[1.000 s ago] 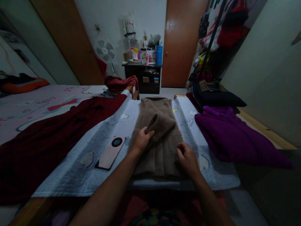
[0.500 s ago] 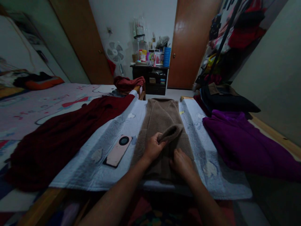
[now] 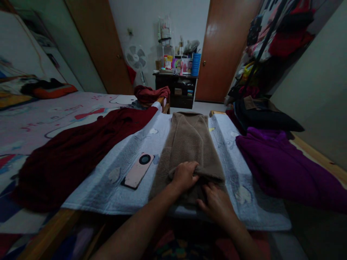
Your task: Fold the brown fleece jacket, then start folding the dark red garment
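Observation:
A brown fleece garment (image 3: 187,144), folded long and narrow, lies on the pale blue patterned cloth (image 3: 108,196) in front of me. Its collar end points away from me, and a sleeve seems to be folded over its middle. My left hand (image 3: 185,176) is closed on the sleeve's near end, low over the garment. Beside it, my right hand (image 3: 217,202) rests on the garment's near part with thumb and fingers apart, its fingertips close to the sleeve's edge. A pink phone (image 3: 137,171) lies left of the garment, its round camera ring facing up.
A dark red garment (image 3: 89,144) is spread at the left, partly over the printed bed sheet (image 3: 65,108). Purple clothing (image 3: 282,162) and a dark folded pile (image 3: 268,117) sit at the right. Farther back stand a fan (image 3: 136,57) and a dark cabinet (image 3: 176,92).
The sleeve end, raised as an open loop before, now lies lower and flatter. My left hand has come down with it; my right hand has shifted slightly nearer me and its fingers have spread.

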`<state>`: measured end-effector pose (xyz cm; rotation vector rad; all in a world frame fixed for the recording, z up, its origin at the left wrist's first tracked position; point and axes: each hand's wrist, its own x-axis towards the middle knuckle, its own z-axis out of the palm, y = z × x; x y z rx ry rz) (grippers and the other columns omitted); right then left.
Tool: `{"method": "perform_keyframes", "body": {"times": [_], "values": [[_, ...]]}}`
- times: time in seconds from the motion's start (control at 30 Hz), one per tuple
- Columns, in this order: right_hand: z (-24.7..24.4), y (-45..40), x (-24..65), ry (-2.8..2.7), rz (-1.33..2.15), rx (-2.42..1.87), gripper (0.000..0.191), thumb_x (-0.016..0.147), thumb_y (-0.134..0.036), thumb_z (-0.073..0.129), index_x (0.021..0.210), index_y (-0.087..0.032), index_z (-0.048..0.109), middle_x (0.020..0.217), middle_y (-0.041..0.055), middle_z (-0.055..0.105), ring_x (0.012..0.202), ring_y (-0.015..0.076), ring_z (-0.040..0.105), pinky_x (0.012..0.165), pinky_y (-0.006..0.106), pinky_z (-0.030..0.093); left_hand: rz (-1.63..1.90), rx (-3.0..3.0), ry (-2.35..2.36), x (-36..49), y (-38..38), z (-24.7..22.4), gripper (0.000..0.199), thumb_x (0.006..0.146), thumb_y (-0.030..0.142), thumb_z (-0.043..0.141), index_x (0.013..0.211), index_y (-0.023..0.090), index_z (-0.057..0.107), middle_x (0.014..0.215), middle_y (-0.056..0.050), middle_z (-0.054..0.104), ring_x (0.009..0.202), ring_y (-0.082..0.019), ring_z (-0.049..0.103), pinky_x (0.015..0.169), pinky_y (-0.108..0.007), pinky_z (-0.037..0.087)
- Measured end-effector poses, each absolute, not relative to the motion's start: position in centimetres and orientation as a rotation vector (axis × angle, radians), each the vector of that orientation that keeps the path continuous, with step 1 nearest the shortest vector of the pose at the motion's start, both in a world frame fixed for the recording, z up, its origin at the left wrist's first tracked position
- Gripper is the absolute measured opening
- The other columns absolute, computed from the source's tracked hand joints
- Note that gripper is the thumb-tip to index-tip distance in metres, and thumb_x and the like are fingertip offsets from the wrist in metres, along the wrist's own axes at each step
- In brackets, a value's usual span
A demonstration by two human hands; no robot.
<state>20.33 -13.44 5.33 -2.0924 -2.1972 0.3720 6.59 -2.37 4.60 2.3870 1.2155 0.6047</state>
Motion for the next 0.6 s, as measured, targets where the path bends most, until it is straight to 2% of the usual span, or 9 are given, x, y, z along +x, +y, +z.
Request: {"method": "perform_keyframes", "body": {"times": [0.13, 0.23, 0.4, 0.6], "values": [[5.7, -13.7, 20.3, -2.223, 0.348, -2.084, 0.028, 0.080, -0.030, 0.059, 0.103, -0.016, 0.066, 0.106, 0.0140, 0.062, 0.097, 0.0290, 0.059, 0.083, 0.037, 0.046, 0.636, 2.249, 1.201, 6.1, 0.0, 8.0, 0.020, 0.078, 0.032, 0.065, 0.096, 0.022, 0.065, 0.080, -0.001, 0.068, 0.076, -0.019, 0.063, 0.068, -0.026, 0.043], [5.8, -13.9, 20.4, -2.248, 0.352, -2.054, 0.033, 0.079, -0.031, 0.063, 0.108, -0.016, 0.065, 0.107, 0.0130, 0.061, 0.099, 0.0283, 0.057, 0.084, 0.036, 0.045, 0.644, 2.285, 1.109, 5.6, 2.6, 12.0, 0.018, 0.077, 0.036, 0.067, 0.084, 0.020, 0.065, 0.073, 0.001, 0.064, 0.070, -0.016, 0.059, 0.062, -0.024, 0.039], [5.6, -14.1, 20.6, -2.257, 0.365, -2.042, 0.033, 0.077, -0.030, 0.066, 0.107, -0.016, 0.065, 0.111, 0.0137, 0.060, 0.103, 0.0286, 0.055, 0.089, 0.037, 0.043, 0.650, 2.401, 1.054, 5.3, 6.8, 16.7, 0.021, 0.073, 0.032, 0.069, 0.089, 0.017, 0.066, 0.077, 0.001, 0.064, 0.072, -0.016, 0.057, 0.065, -0.024, 0.039], [5.3, -14.2, 21.1, -2.234, 0.415, -1.990, 0.033, 0.078, -0.028, 0.065, 0.109, -0.017, 0.064, 0.109, 0.0115, 0.061, 0.105, 0.0273, 0.054, 0.092, 0.037, 0.042, 0.572, 2.523, 1.076, 6.1, 10.4, 17.4, 0.025, 0.074, 0.029, 0.069, 0.095, 0.016, 0.065, 0.086, -0.001, 0.067, 0.081, -0.018, 0.060, 0.070, -0.025, 0.042]]}}
